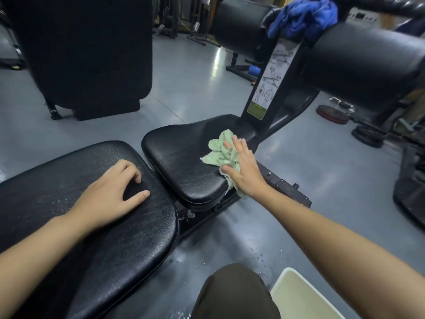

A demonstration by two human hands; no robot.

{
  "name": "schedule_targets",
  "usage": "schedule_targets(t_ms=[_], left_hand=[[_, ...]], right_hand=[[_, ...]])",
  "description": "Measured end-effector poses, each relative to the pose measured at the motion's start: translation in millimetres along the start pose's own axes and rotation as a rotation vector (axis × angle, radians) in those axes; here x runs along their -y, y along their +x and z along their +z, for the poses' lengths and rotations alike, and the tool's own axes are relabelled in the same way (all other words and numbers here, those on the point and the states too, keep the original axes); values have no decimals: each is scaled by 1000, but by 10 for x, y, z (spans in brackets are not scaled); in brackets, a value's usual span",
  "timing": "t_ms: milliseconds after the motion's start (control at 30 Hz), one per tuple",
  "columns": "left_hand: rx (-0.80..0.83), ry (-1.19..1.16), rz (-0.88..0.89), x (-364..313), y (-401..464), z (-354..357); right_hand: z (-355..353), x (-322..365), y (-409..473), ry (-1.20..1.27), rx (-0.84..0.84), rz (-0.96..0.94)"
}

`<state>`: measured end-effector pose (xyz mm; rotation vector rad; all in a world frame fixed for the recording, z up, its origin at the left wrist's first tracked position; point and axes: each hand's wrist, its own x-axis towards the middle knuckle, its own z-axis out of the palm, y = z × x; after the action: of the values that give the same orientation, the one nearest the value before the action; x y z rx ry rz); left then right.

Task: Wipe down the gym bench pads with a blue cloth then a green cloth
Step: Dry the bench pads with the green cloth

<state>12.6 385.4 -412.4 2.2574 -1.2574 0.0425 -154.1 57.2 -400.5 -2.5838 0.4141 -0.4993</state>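
Note:
The green cloth [218, 150] lies crumpled on the right side of the black seat pad [181, 157]. My right hand [243, 166] presses flat on the cloth with its fingers spread, at the pad's right edge. My left hand [110, 192] rests on the long black back pad [80, 238] with its fingertips bent down against the vinyl and holds nothing. Droplets glisten on the back pad. The blue cloth [303, 17] is bunched on top of the frame between the two black roller pads [363, 63].
A white bin [301, 295] stands at the bottom right, beside my knee [234, 293]. The bench post with an instruction sticker [269, 81] rises behind the seat. Another upright black pad [87, 49] stands at the back left. Weight plates [333, 113] lie on the grey floor at right.

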Motion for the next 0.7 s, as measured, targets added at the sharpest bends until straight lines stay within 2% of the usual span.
schedule_targets(t_ms=[133, 400, 567, 700], left_hand=[[-4, -14, -1, -6, -14, 6], [-10, 0, 6, 32, 5, 20], [-11, 28, 24, 46, 10, 34], [-15, 56, 34, 29, 5, 38]], right_hand=[[15, 4, 200, 31, -166, 180], [-178, -224, 686, 3, -277, 370], [-315, -238, 818, 134, -261, 483], [-265, -175, 733, 0, -223, 452]])
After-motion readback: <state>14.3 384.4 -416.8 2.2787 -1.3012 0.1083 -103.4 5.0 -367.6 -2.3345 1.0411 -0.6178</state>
